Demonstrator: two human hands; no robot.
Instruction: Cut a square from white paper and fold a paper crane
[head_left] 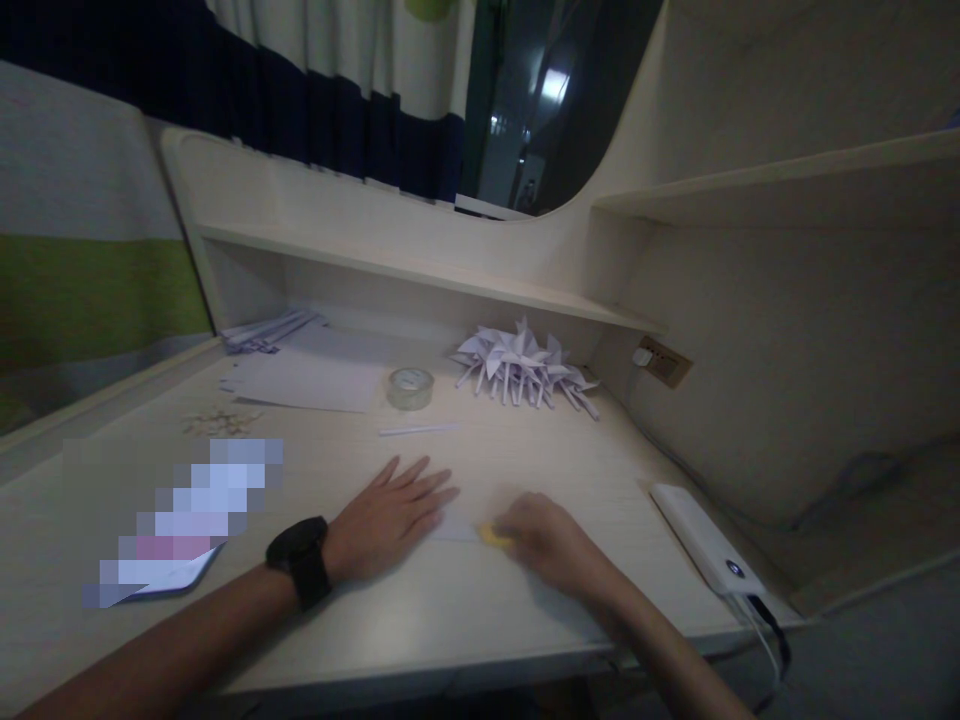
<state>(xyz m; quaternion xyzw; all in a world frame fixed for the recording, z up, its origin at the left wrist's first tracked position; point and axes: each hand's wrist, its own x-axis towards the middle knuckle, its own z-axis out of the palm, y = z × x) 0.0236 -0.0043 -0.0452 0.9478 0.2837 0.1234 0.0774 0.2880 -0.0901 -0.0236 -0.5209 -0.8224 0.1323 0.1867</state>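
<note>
My left hand [394, 515], with a black watch [300, 555] on its wrist, lies flat with fingers spread. Under its fingers is a small piece of white paper [455, 528], partly covered by the hand. My right hand [544, 540] is closed around a small yellow tool [493, 535] at the paper's right edge. Motion blur hides the tool's exact kind. Just beyond the hands, a thin white paper stick [418, 430] rests on the desk, and a roll of clear tape [410, 389] lies behind it.
Several paper pinwheels [517, 360] are heaped at the back. White paper sheets [311, 370] and paper strips [270, 330] lie back left, near small pale pieces [223, 422]. A blurred-out phone [176, 580] is at left; a white power bank [705, 540] with cables is at right.
</note>
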